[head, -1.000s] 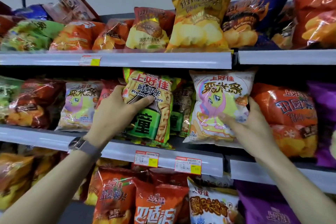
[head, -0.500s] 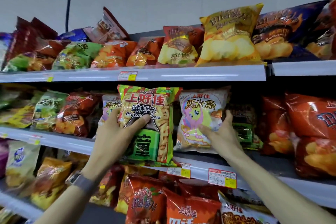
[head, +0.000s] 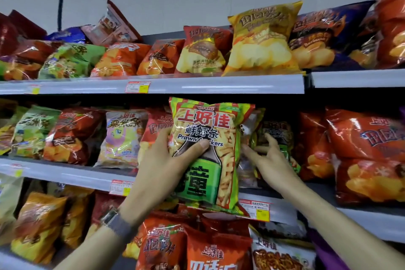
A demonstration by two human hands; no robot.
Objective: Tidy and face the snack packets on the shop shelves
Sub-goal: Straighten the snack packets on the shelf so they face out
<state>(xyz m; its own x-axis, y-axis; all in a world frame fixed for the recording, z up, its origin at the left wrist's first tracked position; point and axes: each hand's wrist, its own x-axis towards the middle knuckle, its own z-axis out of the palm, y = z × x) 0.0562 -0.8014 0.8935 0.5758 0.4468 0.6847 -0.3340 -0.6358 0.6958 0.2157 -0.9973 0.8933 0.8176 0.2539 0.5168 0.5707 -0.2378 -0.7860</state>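
A green and red prawn cracker packet [head: 210,120] stands upright at the front of the middle shelf [head: 65,174]. My left hand [head: 162,171] grips its left side, with the thumb across its front. My right hand [head: 267,160] is just right of that packet, fingers spread and holding nothing. Its fingertips touch a dark green packet [head: 276,131] further back on the shelf. Only a sliver of a pale packet [head: 246,129] shows behind the prawn cracker packet.
A white cartoon packet [head: 122,138] and red packets stand left of my hands, big orange packets [head: 368,155] to the right. The top shelf [head: 219,85] holds a tall yellow packet [head: 263,39] among leaning ones. More packets [head: 217,252] fill the shelf below.
The prawn cracker packet has moved right in my left hand and now covers the white packet. My right hand has let go of that white packet and spread its fingers.
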